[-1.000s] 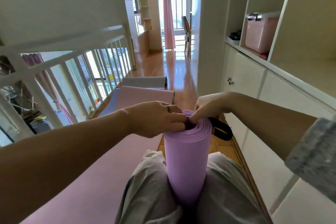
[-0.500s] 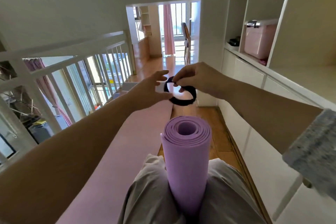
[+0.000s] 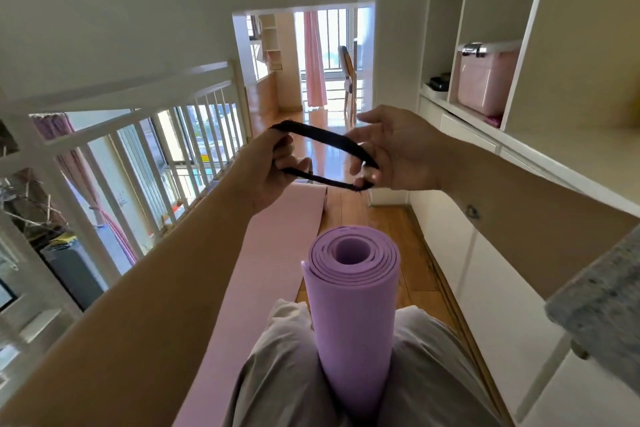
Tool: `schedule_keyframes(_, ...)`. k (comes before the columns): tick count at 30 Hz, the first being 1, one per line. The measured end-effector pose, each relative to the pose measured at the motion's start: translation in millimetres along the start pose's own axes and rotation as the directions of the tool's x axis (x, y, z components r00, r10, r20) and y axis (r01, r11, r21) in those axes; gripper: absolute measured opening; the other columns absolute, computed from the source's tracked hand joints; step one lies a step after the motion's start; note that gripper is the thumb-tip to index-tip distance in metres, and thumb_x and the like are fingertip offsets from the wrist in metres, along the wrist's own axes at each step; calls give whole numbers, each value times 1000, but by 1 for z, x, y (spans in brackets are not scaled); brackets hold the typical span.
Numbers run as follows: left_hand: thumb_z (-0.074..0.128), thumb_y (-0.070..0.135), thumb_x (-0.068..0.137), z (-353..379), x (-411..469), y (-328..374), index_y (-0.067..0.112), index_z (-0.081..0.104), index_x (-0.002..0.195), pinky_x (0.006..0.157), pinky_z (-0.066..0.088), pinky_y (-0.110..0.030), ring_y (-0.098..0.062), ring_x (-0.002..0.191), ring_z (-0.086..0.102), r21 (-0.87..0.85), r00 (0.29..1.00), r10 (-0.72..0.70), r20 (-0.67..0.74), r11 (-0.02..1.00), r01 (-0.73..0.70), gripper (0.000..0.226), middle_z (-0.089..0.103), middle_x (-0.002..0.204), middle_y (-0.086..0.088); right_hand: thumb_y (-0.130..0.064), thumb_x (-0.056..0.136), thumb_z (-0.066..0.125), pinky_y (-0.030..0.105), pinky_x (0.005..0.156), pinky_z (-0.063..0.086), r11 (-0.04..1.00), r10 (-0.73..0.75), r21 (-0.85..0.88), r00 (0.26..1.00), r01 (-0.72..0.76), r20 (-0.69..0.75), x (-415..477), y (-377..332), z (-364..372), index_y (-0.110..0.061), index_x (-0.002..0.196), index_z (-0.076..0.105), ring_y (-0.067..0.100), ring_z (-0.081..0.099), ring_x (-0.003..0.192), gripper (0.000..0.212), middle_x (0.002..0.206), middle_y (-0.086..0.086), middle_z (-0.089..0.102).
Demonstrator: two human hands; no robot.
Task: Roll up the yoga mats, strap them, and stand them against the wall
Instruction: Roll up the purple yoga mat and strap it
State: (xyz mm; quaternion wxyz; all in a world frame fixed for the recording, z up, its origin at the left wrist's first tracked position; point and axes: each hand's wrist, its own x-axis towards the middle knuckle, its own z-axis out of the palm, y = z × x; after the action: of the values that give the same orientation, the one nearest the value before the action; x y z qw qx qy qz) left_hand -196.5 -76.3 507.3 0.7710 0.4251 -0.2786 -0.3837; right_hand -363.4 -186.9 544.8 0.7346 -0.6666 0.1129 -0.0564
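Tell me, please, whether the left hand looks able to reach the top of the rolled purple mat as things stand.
Probably yes: the left hand grips the black strap in open air above the rolled purple mat; nothing lies between, though the right hand shares the strap.

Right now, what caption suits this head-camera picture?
Left hand and right hand stretch a black strap above the rolled purple mat.
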Motion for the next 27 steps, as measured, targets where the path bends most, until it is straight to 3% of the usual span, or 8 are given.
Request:
schedule_keyframes(5, 41, -1, 95, 15, -9, 8, 14, 63, 77, 72, 50, -29, -4, 40, 35, 588, 982, 49, 184, 795, -149, 32, 37, 44, 11, -41, 102, 21, 47, 91, 53, 746, 287, -625, 958, -229, -7, 8, -7, -4, 7, 116, 53, 40, 67, 93, 60, 108, 27, 66)
schedule_keyframes(9, 60, 12, 90, 28, -23, 18, 19, 58, 68, 58, 36, -14, 0, 47, 44, 895, 910, -6, 414, 186, -406, 24, 48, 49, 9, -30, 104, 24, 35, 87, 55, 563, 242, -784, 959, -263, -147, 9, -2, -4, -4, 101, 59, 28, 70, 86, 43, 105, 15, 69)
schedule_keyframes(12, 60, 29, 88, 34, -33, 16, 21, 57, 74, 58, 37, -13, -3, 55, 48, 744, 804, -183, 566, -308, -593, 16, 52, 60, 7, -21, 105, 30, 14, 65, 46, 443, 147, -853, 961, -276, -234, 15, 0, -1, -14, 85, 53, 10, 57, 72, 32, 84, 0, 58)
schedule_keyframes(14, 48, 37, 90, 38, -41, 6, 24, 58, 84, 75, 46, -24, -9, 69, 56, 486, 707, -277, 651, -563, -668, 18, 58, 70, 7, -21, 104, 37, 21, 74, 50, 321, 73, -911, 966, -260, -249, 23, 4, -3, -7, 103, 60, 19, 61, 91, 27, 98, 4, 61)
schedule_keyframes(16, 38, 37, 92, 43, -50, -7, 22, 59, 83, 89, 47, -32, -13, 73, 58, 292, 609, -393, 689, -618, -730, 28, 62, 76, 5, -19, 99, 45, 37, 90, 51, 270, -9, -921, 956, -282, -295, 32, 8, -7, -4, 116, 62, 26, 62, 101, 28, 112, 11, 65)
schedule_keyframes(19, 31, 31, 96, 46, -55, -22, 18, 63, 81, 69, 51, -27, -10, 57, 51, 198, 580, -501, 642, -623, -757, 37, 61, 70, 3, -15, 98, 47, 32, 81, 54, 205, -122, -953, 960, -223, -251, 39, 12, 0, -7, 116, 64, 22, 65, 91, 26, 106, 10, 67)
schedule_keyframes(24, 52, 23, 98, 34, -32, 0, 8, 63, 118, 68, 45, -15, -17, 98, 65, 551, 840, -531, 110, -671, -496, 27, 68, 109, 1, -4, 93, 57, 32, 77, 59, 122, -127, -970, 966, -211, -226, 40, 23, 2, -11, 113, 66, 20, 67, 77, 22, 102, 5, 60)
schedule_keyframes(27, 60, 8, 93, 15, -14, 20, 1, 64, 118, 73, 54, -18, -20, 90, 71, 899, 795, -571, -206, -431, -76, 27, 73, 100, -7, 0, 91, 60, 31, 79, 58, 70, -7, -983, 985, -169, -170, 35, 22, 13, -12, 120, 64, 19, 65, 79, 32, 100, -4, 51)
